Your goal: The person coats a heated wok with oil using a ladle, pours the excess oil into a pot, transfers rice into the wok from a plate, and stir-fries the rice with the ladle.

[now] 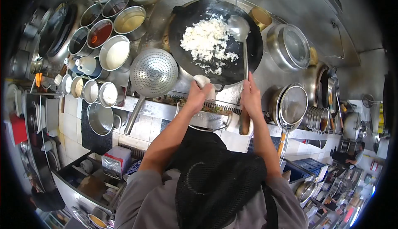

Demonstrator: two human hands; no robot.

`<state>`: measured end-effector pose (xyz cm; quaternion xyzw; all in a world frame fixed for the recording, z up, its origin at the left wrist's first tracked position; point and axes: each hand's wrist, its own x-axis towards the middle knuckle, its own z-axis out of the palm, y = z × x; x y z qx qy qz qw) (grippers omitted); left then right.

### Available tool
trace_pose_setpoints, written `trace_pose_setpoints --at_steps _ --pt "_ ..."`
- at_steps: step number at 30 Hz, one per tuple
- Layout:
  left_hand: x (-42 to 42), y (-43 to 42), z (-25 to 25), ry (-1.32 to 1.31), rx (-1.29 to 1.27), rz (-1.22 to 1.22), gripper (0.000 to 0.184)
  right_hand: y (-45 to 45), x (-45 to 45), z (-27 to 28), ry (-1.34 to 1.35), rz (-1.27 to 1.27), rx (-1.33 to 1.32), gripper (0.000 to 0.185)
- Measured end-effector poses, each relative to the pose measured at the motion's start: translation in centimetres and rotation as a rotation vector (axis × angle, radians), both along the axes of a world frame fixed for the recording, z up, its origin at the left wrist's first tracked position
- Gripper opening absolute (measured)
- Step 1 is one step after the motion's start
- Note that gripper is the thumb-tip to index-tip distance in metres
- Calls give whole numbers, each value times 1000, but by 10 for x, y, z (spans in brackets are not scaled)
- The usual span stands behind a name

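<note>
White rice (207, 38) lies in a loose heap across the middle of a large black wok (248, 63). My left hand (196, 95) is closed on a folded white cloth (203, 80) at the wok's near rim; whether the rim is gripped through it is hidden. In my right hand (251, 97) is the long handle of a steel ladle (238, 28). Its bowl rests inside the wok at the right edge of the rice, and the wooden end of the handle points back toward me. A perforated strainer (153, 72) sits just left of the wok.
Several steel bowls of sauces and liquids stand at the left, including a creamy white one (115, 53). Small seasoning bowls (108, 94) line the front left. Lidded steel pots (288, 47) and mesh strainers (293, 104) are at the right. Other people are in the far background.
</note>
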<state>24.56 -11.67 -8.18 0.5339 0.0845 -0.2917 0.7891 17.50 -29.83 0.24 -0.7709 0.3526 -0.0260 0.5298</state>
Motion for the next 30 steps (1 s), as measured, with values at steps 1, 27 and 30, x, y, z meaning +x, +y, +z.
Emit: trace_pose_setpoints --at_steps 1,27,30 --pt "0 0 -2 -1 1 4 47 -14 16 -48 -100 134 -602 49" --pt "-3 0 3 -30 0 14 50 18 -41 -24 -65 553 -394 47" --pt "-6 2 -4 3 1 12 49 17 -41 55 4 492 -362 46"
